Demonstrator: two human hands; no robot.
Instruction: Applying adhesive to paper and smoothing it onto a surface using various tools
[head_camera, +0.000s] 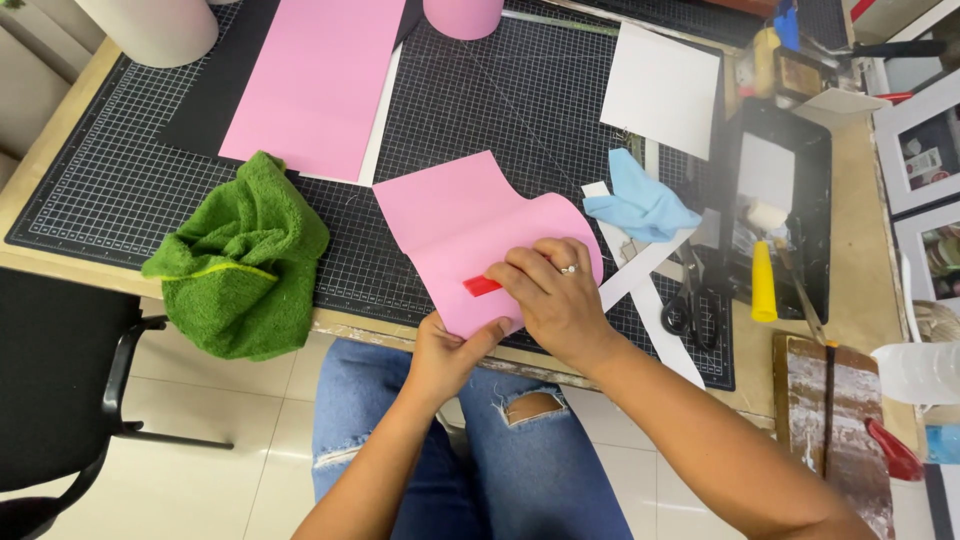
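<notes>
From the head view: my right hand (555, 295) presses a small red scraper (482, 286) flat on the cut pink sheet (460, 225) at the bench (860, 300) edge; my left hand (445, 350) pinches the sheet's near corner. I judge I'm smoothing it; next calls for steady, even strokes.

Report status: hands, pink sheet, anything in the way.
Right hand presses red tool on pink sheet. Left hand pinches sheet's near edge. Green towel lies left, apart.

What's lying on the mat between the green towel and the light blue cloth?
In the head view, the cut pink sheet lies between the green towel and the light blue cloth, with the right hand pressing a small red tool on it.
</notes>
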